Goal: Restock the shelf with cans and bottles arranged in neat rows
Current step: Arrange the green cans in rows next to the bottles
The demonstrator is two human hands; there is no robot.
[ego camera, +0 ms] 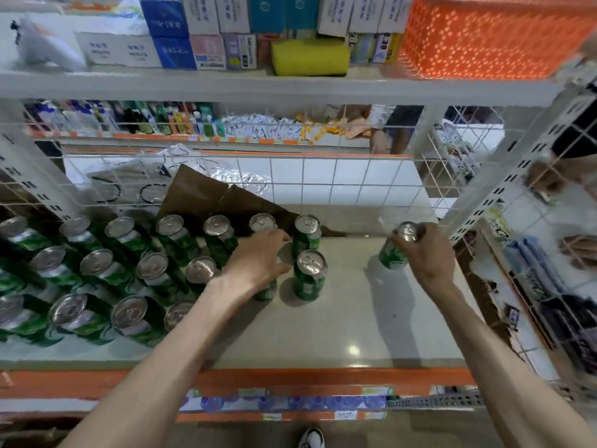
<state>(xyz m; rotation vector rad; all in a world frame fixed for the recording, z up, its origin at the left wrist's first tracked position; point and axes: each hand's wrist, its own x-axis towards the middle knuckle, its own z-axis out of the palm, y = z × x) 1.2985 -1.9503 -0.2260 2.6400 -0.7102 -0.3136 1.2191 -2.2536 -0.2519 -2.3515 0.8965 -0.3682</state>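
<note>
Right hand (423, 250) grips an upright can (392, 257) well right of the rows (97, 268); left hand (258, 260) covers a row-end can (267, 294), grip unclear.

Rows of green aluminium drink cans (97, 266) are filling the left half of the pale flat shelf board (355, 318) in front of me, with a creased brown cardboard sheet (223, 195) lying behind them. My left hand (258, 260) is lying over the rows' right end, while my right hand (426, 250) is gripping one more such can (392, 255) well apart, at the shelf's right.
</note>
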